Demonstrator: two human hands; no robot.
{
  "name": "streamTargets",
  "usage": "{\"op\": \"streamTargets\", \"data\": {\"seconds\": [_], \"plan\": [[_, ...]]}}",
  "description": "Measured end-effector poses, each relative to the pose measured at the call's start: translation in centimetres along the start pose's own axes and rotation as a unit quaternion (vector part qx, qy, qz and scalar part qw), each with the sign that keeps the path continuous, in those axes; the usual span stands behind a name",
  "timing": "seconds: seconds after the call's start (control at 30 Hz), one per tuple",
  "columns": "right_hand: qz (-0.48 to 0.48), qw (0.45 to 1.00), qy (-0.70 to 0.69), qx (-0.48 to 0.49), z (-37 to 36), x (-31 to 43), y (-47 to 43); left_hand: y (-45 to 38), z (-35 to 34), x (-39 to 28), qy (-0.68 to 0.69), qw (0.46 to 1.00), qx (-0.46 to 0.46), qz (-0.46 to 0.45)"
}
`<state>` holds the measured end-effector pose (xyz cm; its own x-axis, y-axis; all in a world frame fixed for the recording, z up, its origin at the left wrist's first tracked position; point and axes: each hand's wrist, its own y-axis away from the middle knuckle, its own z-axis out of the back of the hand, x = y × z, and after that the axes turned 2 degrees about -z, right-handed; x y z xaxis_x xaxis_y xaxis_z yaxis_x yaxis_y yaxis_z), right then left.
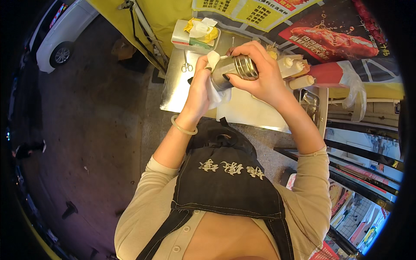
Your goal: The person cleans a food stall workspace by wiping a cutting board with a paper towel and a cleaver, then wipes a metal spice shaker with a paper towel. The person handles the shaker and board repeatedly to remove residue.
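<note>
Above a metal worktop I hold a steel shaker canister on its side between both hands. My right hand wraps around its ribbed metal end, thumb along the side. My left hand presses a white tissue or cloth against the other end, and a fold of it sticks up by the fingers. That end is largely hidden by the tissue. Below lies a pale cutting board. A pair of scissors rests on the metal to the left of my hands.
A bin with crumpled wrappers stands at the back left. Squeeze bottles are grouped right of my right hand, near a metal tray. A plastic bag hangs farther right. Printed posters back the counter; a white car is beyond, left.
</note>
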<state>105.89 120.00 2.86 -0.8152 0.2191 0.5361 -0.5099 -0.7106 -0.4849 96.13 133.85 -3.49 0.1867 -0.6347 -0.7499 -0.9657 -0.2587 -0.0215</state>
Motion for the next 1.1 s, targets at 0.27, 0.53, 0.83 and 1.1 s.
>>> {"op": "streamTargets", "data": {"seconds": [0.27, 0.53, 0.83, 1.1], "plan": [[-0.240, 0.967, -0.083, -0.031, -2.3, -0.6, 1.0, 1.1, 0.8, 2.1, -0.303, 0.936, -0.026, -0.180], [-0.183, 0.978, -0.038, -0.094, -3.3, -0.7, 1.4, 0.5, 1.2, 2.5, -0.369, 0.903, -0.020, -0.218], [-0.100, 0.992, -0.035, -0.071, -2.5, 0.3, 1.9, 0.3, 0.6, 0.9, -0.201, 0.978, -0.021, -0.055], [0.090, 0.994, 0.043, -0.043, -1.7, 0.0, 1.7, -0.5, 1.6, 1.0, -0.056, 0.997, -0.021, 0.047]]}}
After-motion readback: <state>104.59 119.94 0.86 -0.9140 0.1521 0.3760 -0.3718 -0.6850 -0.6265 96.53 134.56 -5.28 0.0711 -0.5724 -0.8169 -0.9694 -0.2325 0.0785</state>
